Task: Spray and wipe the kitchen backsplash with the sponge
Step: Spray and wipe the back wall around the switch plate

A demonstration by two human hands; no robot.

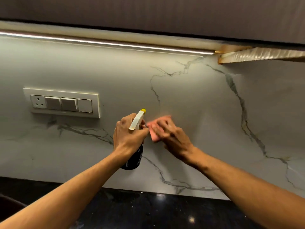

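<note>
Head view: left hand (130,138) grips the spray bottle (134,156); right hand (171,134) presses the pink sponge (154,129) flat against the marble backsplash (198,104). Best wiped in overlapping strokes, clear of the switch plate (61,103).

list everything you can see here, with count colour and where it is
backsplash: one, white marble with grey veins, fills the wall
switch plate: one, white, a socket and three switches, left on the wall
light strip: one, lit, under the dark cabinet
countertop: one, black, along the bottom
spray bottle: one, dark body, white head, yellow nozzle, centre
sponge: one, pink, blurred, against the wall
left hand: grips the bottle
right hand: presses the sponge
</note>
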